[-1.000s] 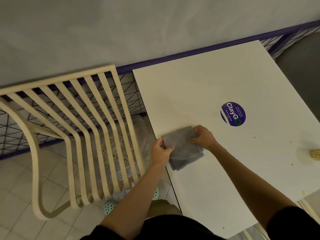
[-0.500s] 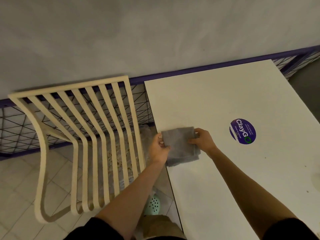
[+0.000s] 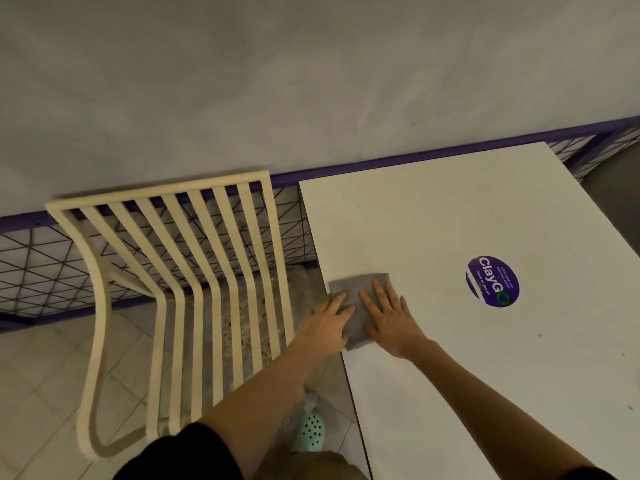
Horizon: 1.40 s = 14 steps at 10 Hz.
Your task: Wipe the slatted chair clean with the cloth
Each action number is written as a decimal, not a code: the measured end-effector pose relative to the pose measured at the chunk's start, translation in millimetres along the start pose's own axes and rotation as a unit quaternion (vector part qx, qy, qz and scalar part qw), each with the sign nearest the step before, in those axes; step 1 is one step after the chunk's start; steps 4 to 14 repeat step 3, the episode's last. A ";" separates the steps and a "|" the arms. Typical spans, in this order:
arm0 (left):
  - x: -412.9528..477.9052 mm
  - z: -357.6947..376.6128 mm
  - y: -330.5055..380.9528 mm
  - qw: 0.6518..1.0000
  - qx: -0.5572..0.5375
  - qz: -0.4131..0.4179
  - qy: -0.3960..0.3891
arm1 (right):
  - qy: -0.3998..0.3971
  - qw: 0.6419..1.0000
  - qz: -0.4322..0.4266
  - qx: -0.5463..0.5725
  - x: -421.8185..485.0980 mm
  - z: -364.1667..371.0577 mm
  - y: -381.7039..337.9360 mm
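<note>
A folded grey cloth lies flat at the left edge of the white table. My left hand rests on its left part with fingers straight, its palm over the table's edge. My right hand presses flat on the cloth's right part, fingers spread. The cream slatted chair stands to the left of the table, its back toward the wall; neither hand touches it.
A purple round sticker sits on the table to the right of the hands. Behind chair and table runs a purple-framed wire grid fence under a grey wall. Below are a tiled floor and a mint perforated shoe.
Both hands held the cloth's edges by the fingers before; now they lie flat on top of it. The cloth looks smaller and flatter on the table. The view has tilted up.
</note>
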State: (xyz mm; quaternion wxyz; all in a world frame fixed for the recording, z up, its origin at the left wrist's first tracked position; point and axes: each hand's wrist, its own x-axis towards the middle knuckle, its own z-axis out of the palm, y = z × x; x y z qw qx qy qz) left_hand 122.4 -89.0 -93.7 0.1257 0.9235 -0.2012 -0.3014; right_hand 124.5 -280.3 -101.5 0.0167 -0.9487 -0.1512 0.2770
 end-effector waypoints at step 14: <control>-59.8 -32.0 -51.5 0.951 -0.278 -0.035 0.129 | 0.093 0.979 -0.009 0.184 -11.7 -53.3 -45.1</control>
